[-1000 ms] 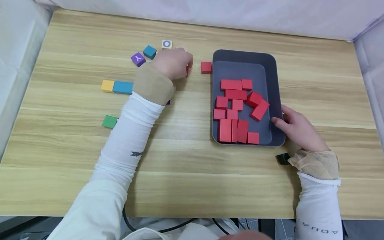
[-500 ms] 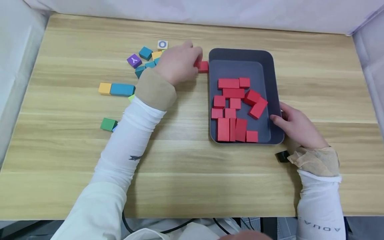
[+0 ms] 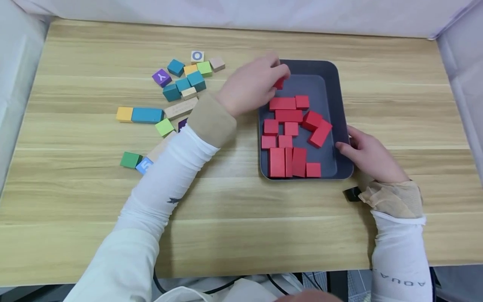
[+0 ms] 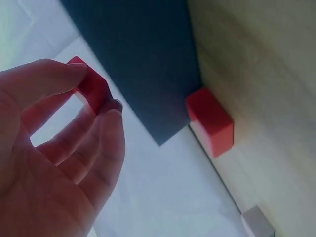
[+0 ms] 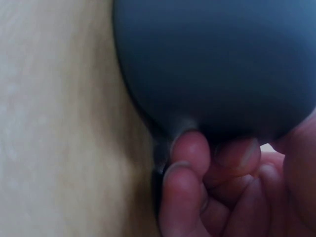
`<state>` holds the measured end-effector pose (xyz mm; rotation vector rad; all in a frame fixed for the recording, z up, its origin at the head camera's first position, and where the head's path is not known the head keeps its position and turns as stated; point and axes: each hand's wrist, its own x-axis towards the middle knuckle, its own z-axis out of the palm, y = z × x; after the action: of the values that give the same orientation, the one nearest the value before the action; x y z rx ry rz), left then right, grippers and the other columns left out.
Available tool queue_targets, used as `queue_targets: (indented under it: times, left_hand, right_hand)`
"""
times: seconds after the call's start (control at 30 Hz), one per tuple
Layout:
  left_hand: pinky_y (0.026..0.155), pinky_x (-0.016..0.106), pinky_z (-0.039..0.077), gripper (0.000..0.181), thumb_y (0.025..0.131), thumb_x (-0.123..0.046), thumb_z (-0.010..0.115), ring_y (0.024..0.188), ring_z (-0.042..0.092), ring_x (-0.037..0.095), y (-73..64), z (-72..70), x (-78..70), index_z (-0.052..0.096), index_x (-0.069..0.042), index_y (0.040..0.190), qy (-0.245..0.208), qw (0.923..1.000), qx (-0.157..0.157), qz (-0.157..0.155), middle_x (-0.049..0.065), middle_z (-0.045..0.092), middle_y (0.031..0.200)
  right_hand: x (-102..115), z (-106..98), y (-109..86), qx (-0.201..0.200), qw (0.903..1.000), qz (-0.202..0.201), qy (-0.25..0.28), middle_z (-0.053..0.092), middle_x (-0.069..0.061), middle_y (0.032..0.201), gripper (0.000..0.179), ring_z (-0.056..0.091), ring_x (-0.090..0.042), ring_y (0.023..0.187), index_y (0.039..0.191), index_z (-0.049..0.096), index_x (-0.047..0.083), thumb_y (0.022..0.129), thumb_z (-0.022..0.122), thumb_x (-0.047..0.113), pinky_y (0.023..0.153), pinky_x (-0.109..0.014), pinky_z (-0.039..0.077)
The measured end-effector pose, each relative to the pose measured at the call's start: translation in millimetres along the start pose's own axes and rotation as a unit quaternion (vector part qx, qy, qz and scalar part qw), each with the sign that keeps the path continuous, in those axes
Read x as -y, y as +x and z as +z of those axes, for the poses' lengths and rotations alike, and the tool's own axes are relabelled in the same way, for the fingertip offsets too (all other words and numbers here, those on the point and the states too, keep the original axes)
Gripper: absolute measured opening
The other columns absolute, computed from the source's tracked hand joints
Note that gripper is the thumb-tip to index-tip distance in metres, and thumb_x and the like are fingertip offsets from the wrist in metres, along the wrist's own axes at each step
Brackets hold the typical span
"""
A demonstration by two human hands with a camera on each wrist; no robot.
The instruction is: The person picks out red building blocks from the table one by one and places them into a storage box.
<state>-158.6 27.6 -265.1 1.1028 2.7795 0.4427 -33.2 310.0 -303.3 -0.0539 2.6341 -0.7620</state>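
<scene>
My left hand (image 3: pixel 254 82) pinches a small red block (image 3: pixel 279 84) between thumb and fingertips, above the far left corner of the dark grey tray (image 3: pixel 337 105). In the left wrist view this red block (image 4: pixel 94 86) is held up beside the tray wall (image 4: pixel 143 64). Another red block (image 4: pixel 212 121) lies on the table against the tray's outside; in the head view my left hand covers it. My right hand (image 3: pixel 371 157) grips the tray's right rim, thumb inside and fingers outside. Several red blocks (image 3: pixel 288 115) lie in the tray's left and near parts.
Left of the tray lie several coloured blocks, among them a purple letter block (image 3: pixel 162 77), a long blue block (image 3: pixel 147 115) and a green block (image 3: pixel 131 160). A small black object (image 3: pixel 352 194) lies near my right wrist. A white wall (image 3: pixel 241 14) stands behind the table.
My left hand has moved right from the coloured blocks to above the tray's far left corner, carrying the red block. My right hand keeps its hold on the tray rim.
</scene>
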Motion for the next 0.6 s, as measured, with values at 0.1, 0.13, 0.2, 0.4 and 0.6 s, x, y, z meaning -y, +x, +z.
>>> queue_targets:
  times: [0.1, 0.13, 0.2, 0.4, 0.6]
  left_hand:
    - [0.081, 0.025, 0.042, 0.037, 0.089, -0.015, 0.046, 0.098, 0.046, 0.016, 2.0, 9.5, -2.4, 0.049, -0.019, 0.126, 0.018, 0.9998, 0.005, -0.002, 0.005, 0.046, 0.111]
    - [0.082, 0.026, 0.042, 0.038, 0.09, -0.016, 0.045, 0.1, 0.046, 0.016, 2.6, 11.3, -3.1, 0.048, -0.019, 0.127, 0.029, 0.9995, 0.006, -0.005, 0.006, 0.046, 0.112]
    - [0.085, 0.029, 0.041, 0.038, 0.09, -0.016, 0.044, 0.101, 0.047, 0.018, 3.1, 15.0, -4.3, 0.047, -0.018, 0.128, 0.055, 0.9984, 0.009, -0.01, 0.007, 0.046, 0.114]
    - [0.088, 0.039, 0.034, 0.039, 0.09, -0.018, 0.047, 0.104, 0.049, 0.022, 3.2, 23.2, -6.9, 0.047, -0.019, 0.129, 0.094, 0.9949, 0.036, -0.003, 0.008, 0.05, 0.117]
    - [0.089, 0.038, 0.034, 0.047, 0.086, -0.02, 0.055, 0.111, 0.049, 0.02, 3.7, 26.8, -9.9, 0.044, -0.021, 0.132, 0.073, 0.9947, 0.069, 0.024, 0.006, 0.051, 0.124]
  right_hand:
    - [-0.8, 1.9, 0.0, 0.001, 1.0, -0.002, 0.001, 0.06, -0.013, 0.105, 0.05, 0.058, -0.022, 0.086, 0.136, 0.036, 0.018, 0.091, 0.045, 0.037, 0.069, -0.021, 0.044]
    - [-0.2, 1.4, -0.1, -0.001, 1.0, -0.003, 0.0, 0.06, -0.013, 0.105, 0.049, 0.058, -0.022, 0.086, 0.135, 0.036, 0.018, 0.091, 0.045, 0.037, 0.069, -0.02, 0.043]
    - [1.0, 0.7, -0.1, -0.002, 1.0, -0.005, 0.001, 0.06, -0.013, 0.105, 0.048, 0.058, -0.021, 0.086, 0.134, 0.037, 0.018, 0.091, 0.045, 0.037, 0.069, -0.02, 0.043]
    - [1.1, 0.7, 0.8, -0.003, 1.0, -0.008, 0.003, 0.061, -0.012, 0.101, 0.044, 0.058, -0.019, 0.083, 0.13, 0.041, 0.017, 0.091, 0.046, 0.037, 0.067, -0.018, 0.043]
    - [-2.2, 1.2, -0.4, -0.001, 0.9999, -0.009, 0.006, 0.061, -0.012, 0.1, 0.043, 0.058, -0.017, 0.08, 0.129, 0.042, 0.017, 0.091, 0.046, 0.035, 0.065, -0.017, 0.044]
